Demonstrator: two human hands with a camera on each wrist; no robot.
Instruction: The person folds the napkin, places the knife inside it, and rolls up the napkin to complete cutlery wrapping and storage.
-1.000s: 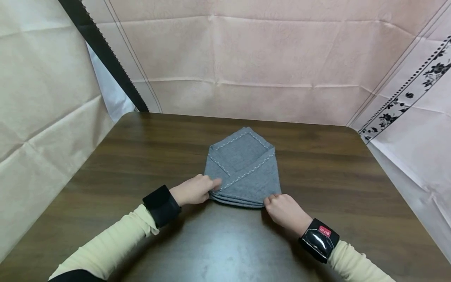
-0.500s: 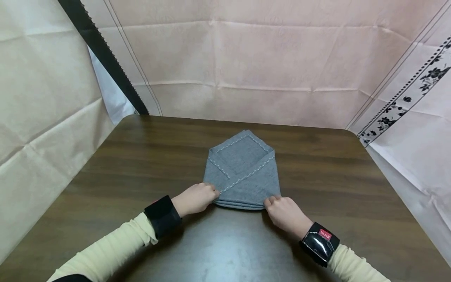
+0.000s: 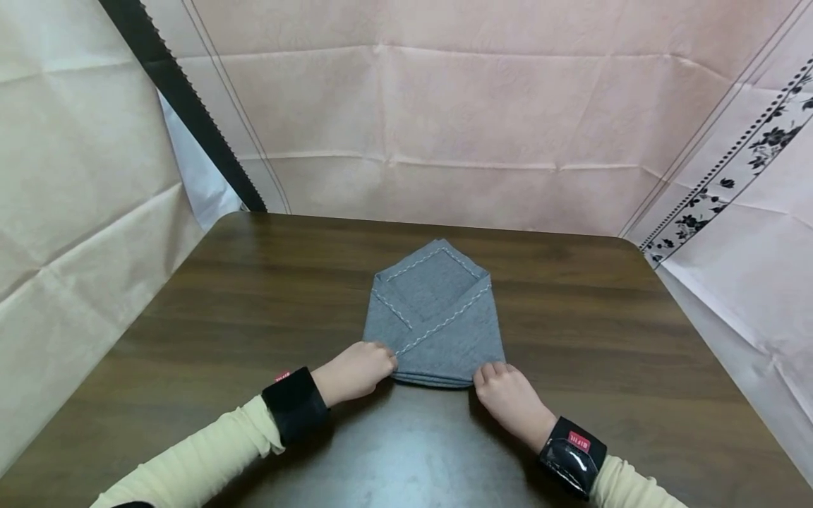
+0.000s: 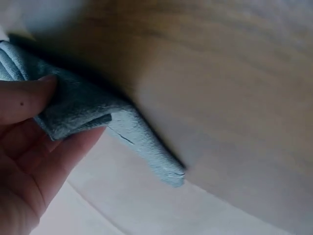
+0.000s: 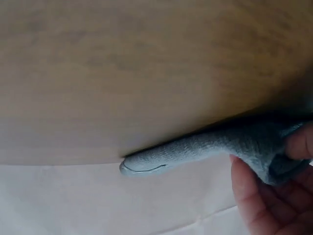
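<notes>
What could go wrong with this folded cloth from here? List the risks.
1. The left hand and right hand pinch only the near corners of the grey cloth; lifting may let its crossed flaps fall open.
2. The stacked layers at the near edge could slip apart unevenly.
3. Dragging it across the table may skew the fold.

Head view downward, far; wrist views close, sharing cloth.

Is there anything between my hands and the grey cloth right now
Nothing visible. The left hand pinches the near left corner of the folded grey cloth, and the right hand pinches its near right corner. The table around the cloth shows nothing else.
</notes>
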